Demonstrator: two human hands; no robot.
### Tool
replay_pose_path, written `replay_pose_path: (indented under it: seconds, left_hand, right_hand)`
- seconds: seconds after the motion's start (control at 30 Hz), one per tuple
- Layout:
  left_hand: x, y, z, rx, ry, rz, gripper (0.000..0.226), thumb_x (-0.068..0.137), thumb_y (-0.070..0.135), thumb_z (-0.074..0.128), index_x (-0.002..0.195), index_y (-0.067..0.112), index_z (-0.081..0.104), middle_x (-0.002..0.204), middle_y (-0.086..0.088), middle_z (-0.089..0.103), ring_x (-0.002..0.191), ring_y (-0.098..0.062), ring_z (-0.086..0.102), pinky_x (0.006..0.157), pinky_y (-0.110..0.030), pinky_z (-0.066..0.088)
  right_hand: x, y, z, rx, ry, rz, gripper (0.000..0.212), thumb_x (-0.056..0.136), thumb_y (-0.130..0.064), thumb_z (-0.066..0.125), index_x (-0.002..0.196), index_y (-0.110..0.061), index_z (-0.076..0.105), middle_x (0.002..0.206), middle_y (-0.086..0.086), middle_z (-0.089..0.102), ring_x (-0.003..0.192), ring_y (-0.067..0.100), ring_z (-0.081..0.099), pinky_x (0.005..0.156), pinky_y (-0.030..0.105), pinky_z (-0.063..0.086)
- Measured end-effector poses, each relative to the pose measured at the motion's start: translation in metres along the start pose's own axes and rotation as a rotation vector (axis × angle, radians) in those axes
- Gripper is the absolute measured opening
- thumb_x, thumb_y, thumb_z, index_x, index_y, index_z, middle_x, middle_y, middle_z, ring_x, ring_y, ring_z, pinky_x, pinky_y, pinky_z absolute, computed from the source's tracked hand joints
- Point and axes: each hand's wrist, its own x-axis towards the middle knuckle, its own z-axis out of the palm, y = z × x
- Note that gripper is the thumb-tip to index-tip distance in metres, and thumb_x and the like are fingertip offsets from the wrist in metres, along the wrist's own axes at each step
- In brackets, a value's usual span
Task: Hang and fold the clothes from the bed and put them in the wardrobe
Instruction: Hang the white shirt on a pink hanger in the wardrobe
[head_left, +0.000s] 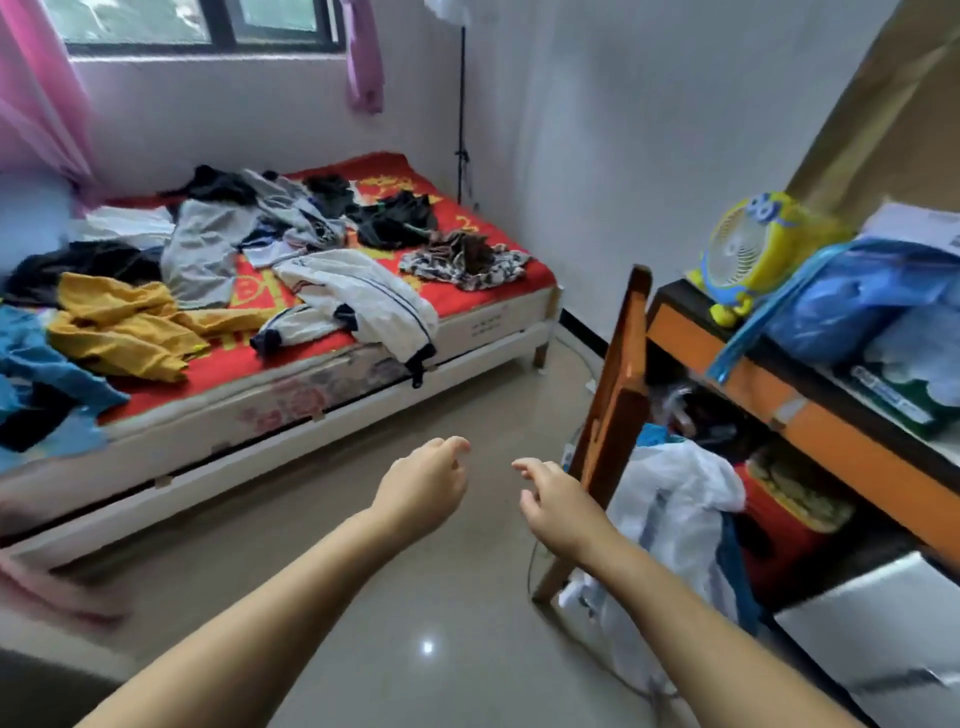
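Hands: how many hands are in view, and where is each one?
2. The left hand is over the floor, near the bed. The right hand is beside it, near the chair. Both hold nothing.

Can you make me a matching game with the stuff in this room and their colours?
Things:
1. bed sheet
2. fan
3. curtain
4. jacket

Colours:
A. pink
B. white
C. red
D. yellow

Pairs: 1-C, 2-D, 3-A, 4-B
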Motion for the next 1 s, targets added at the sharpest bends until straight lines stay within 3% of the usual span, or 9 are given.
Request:
replay_pose_path:
  seconds: [0.23, 0.4, 0.53, 0.7, 0.83, 1.0]
  left_hand:
    - [0.061, 0.175, 0.089, -0.031, -0.136, 0.296, 0.030, 0.096, 0.031, 0.045, 0.125, 0.028, 0.052, 0.116, 0.004, 0.060, 0.100, -0.018, 0.061, 0.086, -0.036, 0.052]
    - [0.090, 0.227, 0.139, -0.001, -0.276, 0.363, 0.035, 0.096, 0.024, 0.045, 0.130, 0.027, 0.051, 0.124, 0.003, 0.059, 0.104, -0.018, 0.060, 0.086, -0.031, 0.052]
    - [0.123, 0.256, 0.179, 0.019, -0.377, 0.411, 0.038, 0.093, 0.023, 0.043, 0.130, 0.028, 0.050, 0.122, 0.001, 0.059, 0.102, -0.018, 0.058, 0.085, -0.035, 0.051]
    - [0.172, 0.292, 0.230, -0.068, -0.466, 0.358, 0.035, 0.096, 0.020, 0.043, 0.130, 0.025, 0.052, 0.122, 0.003, 0.059, 0.097, -0.010, 0.056, 0.078, -0.014, 0.039]
    - [0.216, 0.305, 0.280, -0.138, -0.540, 0.240, 0.032, 0.097, 0.020, 0.042, 0.126, 0.028, 0.053, 0.114, 0.003, 0.063, 0.074, -0.005, 0.054, 0.057, -0.009, 0.036]
    - [0.277, 0.311, 0.344, -0.095, -0.666, 0.140, 0.032, 0.099, 0.022, 0.044, 0.130, 0.022, 0.051, 0.121, -0.002, 0.061, 0.104, -0.020, 0.060, 0.085, -0.023, 0.047]
  right_hand:
    - [-0.042, 0.162, -0.106, 0.045, 0.142, 0.251, 0.041, 0.098, -0.014, 0.037, 0.138, -0.017, 0.044, 0.140, 0.005, 0.047, 0.122, 0.020, 0.049, 0.100, 0.030, 0.040]
    - [-0.058, 0.238, -0.128, 0.071, 0.170, 0.386, 0.037, 0.098, -0.019, 0.037, 0.133, -0.020, 0.047, 0.132, 0.004, 0.050, 0.114, 0.021, 0.053, 0.092, 0.034, 0.046]
    - [-0.055, 0.286, -0.135, 0.137, 0.168, 0.499, 0.041, 0.098, -0.016, 0.039, 0.138, -0.021, 0.043, 0.135, 0.005, 0.048, 0.119, 0.021, 0.050, 0.095, 0.031, 0.043]
    - [-0.032, 0.343, -0.143, 0.171, 0.158, 0.634, 0.041, 0.098, -0.017, 0.039, 0.138, -0.022, 0.042, 0.139, 0.003, 0.048, 0.121, 0.021, 0.050, 0.098, 0.038, 0.045]
    - [0.003, 0.393, -0.144, 0.215, 0.136, 0.726, 0.043, 0.097, -0.015, 0.040, 0.140, -0.019, 0.043, 0.143, 0.002, 0.046, 0.128, 0.018, 0.047, 0.102, 0.036, 0.043]
    - [0.051, 0.461, -0.133, 0.229, 0.001, 0.788, 0.044, 0.097, -0.014, 0.041, 0.140, -0.016, 0.043, 0.142, 0.004, 0.046, 0.124, 0.020, 0.049, 0.098, 0.033, 0.044]
